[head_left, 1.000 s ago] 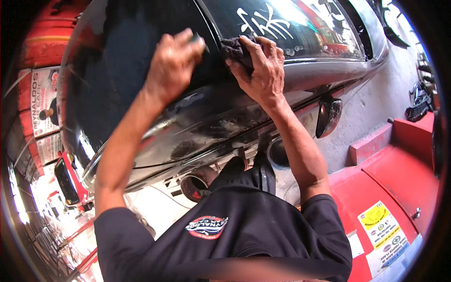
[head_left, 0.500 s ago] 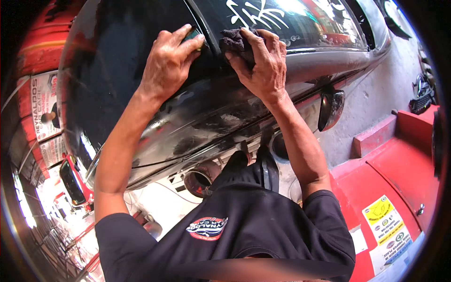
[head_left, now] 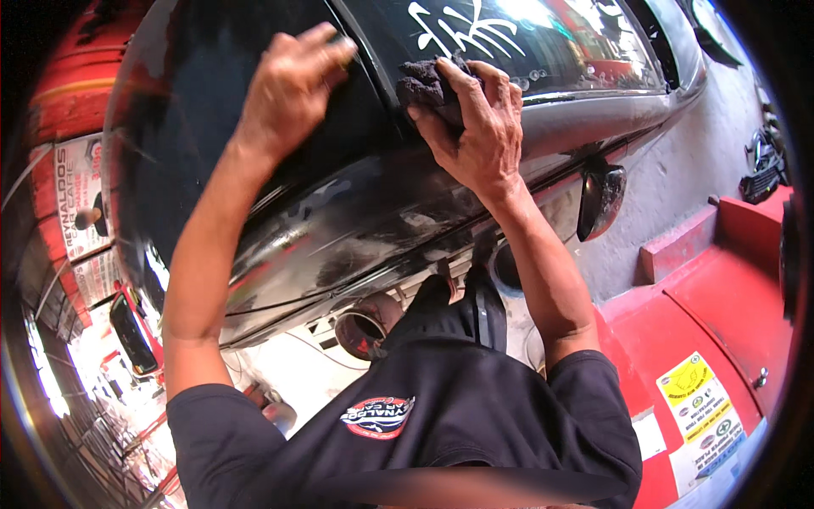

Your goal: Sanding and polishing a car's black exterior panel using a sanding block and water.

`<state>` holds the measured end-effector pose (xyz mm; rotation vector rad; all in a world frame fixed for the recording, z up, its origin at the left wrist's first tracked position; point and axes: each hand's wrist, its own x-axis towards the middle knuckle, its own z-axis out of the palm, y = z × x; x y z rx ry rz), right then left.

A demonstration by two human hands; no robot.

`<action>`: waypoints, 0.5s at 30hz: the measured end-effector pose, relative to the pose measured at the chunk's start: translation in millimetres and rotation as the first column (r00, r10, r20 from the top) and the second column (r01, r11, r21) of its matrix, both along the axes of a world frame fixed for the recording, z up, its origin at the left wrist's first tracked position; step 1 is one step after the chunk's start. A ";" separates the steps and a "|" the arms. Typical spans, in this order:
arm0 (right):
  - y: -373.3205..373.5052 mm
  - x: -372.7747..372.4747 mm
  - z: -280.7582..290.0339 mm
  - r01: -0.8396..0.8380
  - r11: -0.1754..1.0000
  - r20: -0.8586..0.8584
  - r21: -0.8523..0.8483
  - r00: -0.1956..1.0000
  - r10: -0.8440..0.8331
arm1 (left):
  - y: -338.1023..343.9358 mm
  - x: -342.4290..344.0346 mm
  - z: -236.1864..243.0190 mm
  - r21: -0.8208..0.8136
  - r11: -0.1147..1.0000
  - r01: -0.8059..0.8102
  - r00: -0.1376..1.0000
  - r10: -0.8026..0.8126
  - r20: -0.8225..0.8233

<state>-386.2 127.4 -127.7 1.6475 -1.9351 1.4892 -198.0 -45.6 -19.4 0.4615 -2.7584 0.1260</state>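
My right hand (head_left: 485, 127) is closed on a bunched dark cloth (head_left: 426, 83), resting at the lower edge of the car's glass (head_left: 577, 55), beside white painted characters (head_left: 462, 27). On the dark body panel (head_left: 199, 93) to the left, my left hand (head_left: 292, 89) is smeared by motion. Its fingers are bent together around something small and dark greenish, whose kind I cannot make out. A dark seam (head_left: 365, 55) runs between the two hands. The black car (head_left: 365, 204) has dull, dusty patches along its lower side.
A side mirror (head_left: 600, 202) juts from the car at right. Below lie a red surface (head_left: 695, 314) with a yellow and white sticker (head_left: 695, 386), and an open metal cylinder (head_left: 360, 329) near my legs. A red vehicle (head_left: 136, 331) stands at far left.
My left hand has moved up and left, away from the seam. My right hand with the cloth has shifted only slightly downward.
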 end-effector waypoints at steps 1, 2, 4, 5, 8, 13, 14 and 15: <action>0.0 5.4 2.9 -0.014 1.000 0.001 -0.002 1.000 0.014 | -31.2 4.7 3.0 -0.033 0.998 -0.047 0.999 0.048 0.019; -1.5 8.9 4.4 -0.028 1.000 0.005 -0.004 1.000 0.028 | -61.7 4.3 10.1 -0.082 0.993 -0.090 0.993 0.096 0.073; -6.9 9.7 0.7 -0.033 0.999 0.008 -0.006 0.999 0.033 | -93.4 1.9 3.4 -0.130 0.988 -0.089 0.996 0.090 -0.002; -4.7 7.1 -0.7 -0.020 1.000 0.003 -0.001 1.000 0.020 | -83.6 -10.6 4.2 -0.062 0.989 -0.130 0.990 0.127 -0.063; -1.3 3.4 -4.4 0.001 1.000 0.011 0.027 1.000 -0.002 | -37.2 -4.7 -9.3 -0.019 0.999 -0.050 0.998 0.051 0.037; -0.8 1.4 3.4 0.002 1.000 -0.006 0.003 1.000 -0.002 | -32.1 3.3 3.2 0.051 0.998 0.031 0.998 -0.033 0.046; -1.0 6.2 7.9 -0.019 1.000 -0.004 0.004 1.000 0.019 | -62.9 2.8 9.7 -0.021 1.000 0.018 0.999 -0.017 0.046; -2.5 9.6 9.6 -0.037 0.999 -0.003 0.006 0.999 0.037 | -94.6 3.6 14.2 -0.062 0.998 -0.001 0.999 0.003 0.043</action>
